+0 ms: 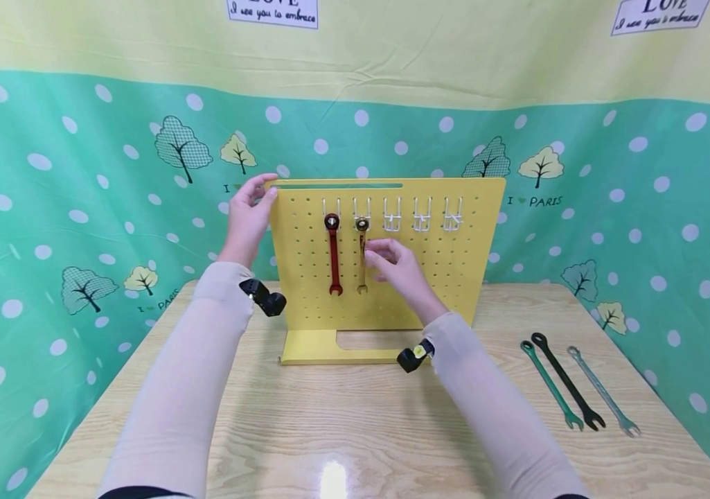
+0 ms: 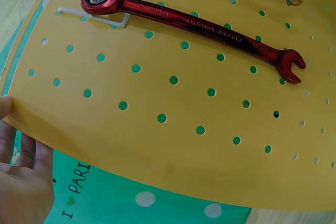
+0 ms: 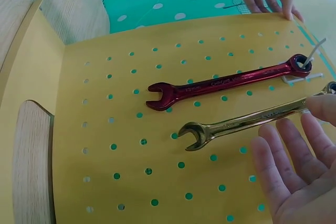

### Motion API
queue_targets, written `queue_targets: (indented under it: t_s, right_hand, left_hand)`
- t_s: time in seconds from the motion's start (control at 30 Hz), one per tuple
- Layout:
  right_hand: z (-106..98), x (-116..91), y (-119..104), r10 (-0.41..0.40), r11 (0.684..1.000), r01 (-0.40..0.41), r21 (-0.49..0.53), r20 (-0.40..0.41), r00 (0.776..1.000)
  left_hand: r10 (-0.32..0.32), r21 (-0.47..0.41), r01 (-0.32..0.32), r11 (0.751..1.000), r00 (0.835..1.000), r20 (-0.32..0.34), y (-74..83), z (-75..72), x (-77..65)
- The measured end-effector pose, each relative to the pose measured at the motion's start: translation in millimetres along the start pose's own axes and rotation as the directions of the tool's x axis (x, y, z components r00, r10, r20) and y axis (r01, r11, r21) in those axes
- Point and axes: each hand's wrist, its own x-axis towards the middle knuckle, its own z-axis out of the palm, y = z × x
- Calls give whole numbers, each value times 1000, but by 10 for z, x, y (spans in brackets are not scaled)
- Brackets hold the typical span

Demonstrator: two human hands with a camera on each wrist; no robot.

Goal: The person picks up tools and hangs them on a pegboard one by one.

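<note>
A yellow pegboard stands upright on the table. My left hand holds its upper left edge, thumb in front and fingers behind. A red combination wrench hangs by its ring end from the leftmost white hook, open end down. On the second hook hangs a gold combination wrench, also by its ring end. Beside the gold shaft is my right hand. In the right wrist view, its thumb overlaps the gold wrench near the ring end, while the fingers extend loosely; whether they touch cannot be told.
Three more white hooks run along the board to the right. A green wrench, a black wrench and a silver wrench lie on the table's right side. A patterned curtain surrounds the table.
</note>
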Motion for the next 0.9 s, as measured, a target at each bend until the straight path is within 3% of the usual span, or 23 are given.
queue_targets:
  t_s: [0.53,0.9]
  right_hand:
    - [-84,-118,30,2,1000,-1,-17,36,999]
    - [-245,-260,93,21,992,-12,-126,67,998]
  left_hand:
    - [-3,2,3,1000,1000,3,2,-9,-3]
    - [-19,16,19,1000,1000,2,5,-12,-7]
